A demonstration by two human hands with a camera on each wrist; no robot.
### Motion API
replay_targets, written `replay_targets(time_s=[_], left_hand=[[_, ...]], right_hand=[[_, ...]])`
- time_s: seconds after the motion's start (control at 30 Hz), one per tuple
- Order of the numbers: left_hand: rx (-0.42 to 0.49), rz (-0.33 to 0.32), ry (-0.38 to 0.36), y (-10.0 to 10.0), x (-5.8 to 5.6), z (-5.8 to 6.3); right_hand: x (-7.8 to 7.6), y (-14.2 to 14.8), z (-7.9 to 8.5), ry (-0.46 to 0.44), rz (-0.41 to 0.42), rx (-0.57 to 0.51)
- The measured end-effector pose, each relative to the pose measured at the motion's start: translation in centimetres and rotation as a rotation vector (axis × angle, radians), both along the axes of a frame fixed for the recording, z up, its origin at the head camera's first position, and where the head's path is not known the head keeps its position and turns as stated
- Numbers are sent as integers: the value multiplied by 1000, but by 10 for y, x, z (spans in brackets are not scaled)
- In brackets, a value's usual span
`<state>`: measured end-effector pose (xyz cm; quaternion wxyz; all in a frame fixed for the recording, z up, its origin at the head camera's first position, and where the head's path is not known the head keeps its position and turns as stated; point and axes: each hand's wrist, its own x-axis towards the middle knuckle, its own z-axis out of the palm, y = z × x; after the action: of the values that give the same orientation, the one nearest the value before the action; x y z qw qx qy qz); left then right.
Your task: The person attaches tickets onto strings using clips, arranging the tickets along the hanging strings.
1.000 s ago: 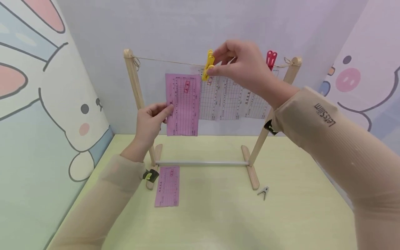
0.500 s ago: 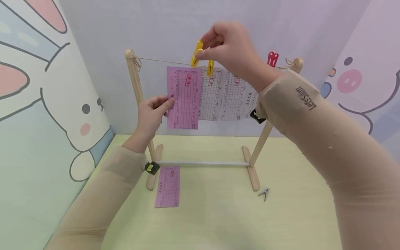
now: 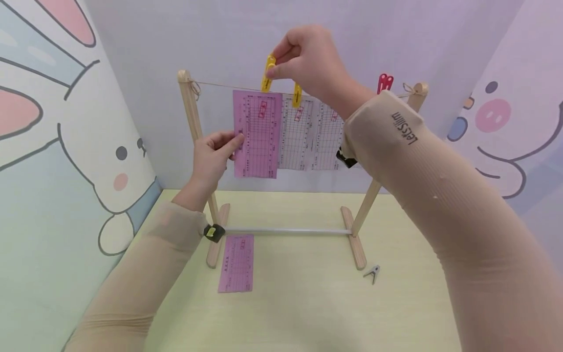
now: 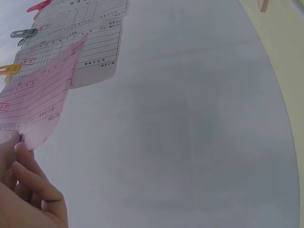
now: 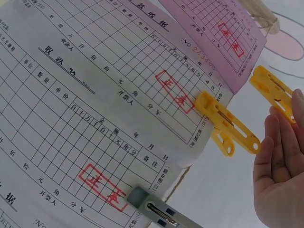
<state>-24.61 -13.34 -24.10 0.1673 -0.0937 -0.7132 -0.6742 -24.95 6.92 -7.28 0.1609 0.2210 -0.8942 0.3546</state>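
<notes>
My left hand point(image 3: 211, 156) pinches the left edge of a pink receipt slip point(image 3: 258, 139), which hangs upright in front of the twine point(image 3: 215, 86). Just over the slip's top edge, my right hand point(image 3: 308, 58) pinches a yellow clothespin point(image 3: 268, 76) between thumb and fingers. In the right wrist view this clothespin point(image 5: 270, 88) points at the pink slip's top corner. White receipts point(image 3: 295, 139) hang to the right, overlapped slightly by the pink one. Another yellow clothespin point(image 5: 225, 118), a grey one point(image 5: 156, 206) and a red one point(image 3: 385, 82) clip them.
The twine runs between two wooden posts point(image 3: 192, 110) joined low down by a pale rod point(image 3: 286, 230). A second pink slip point(image 3: 237, 264) lies on the table beside the left foot. Near the right foot lies a grey clothespin point(image 3: 373, 274).
My right hand has moved left and up with the yellow clothespin, away from the other yellow one. My left hand has raised the pink slip so its top reaches the twine.
</notes>
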Motion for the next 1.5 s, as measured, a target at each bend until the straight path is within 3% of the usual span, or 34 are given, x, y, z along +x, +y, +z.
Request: replay_targets(time_s=[0.57, 0.8, 1.2, 1.5], left_hand=[[7, 0, -21, 0, 1, 4], [20, -1, -28, -3, -3, 3], [53, -4, -35, -2, -3, 4], [48, 4, -47, -1, -4, 1]], right_hand=[[-6, -12, 0, -67, -39, -42], [-7, -12, -4, -45, -49, 22], [-7, -14, -5, -76, -51, 50], [-3, -15, -5, -108, -47, 139]])
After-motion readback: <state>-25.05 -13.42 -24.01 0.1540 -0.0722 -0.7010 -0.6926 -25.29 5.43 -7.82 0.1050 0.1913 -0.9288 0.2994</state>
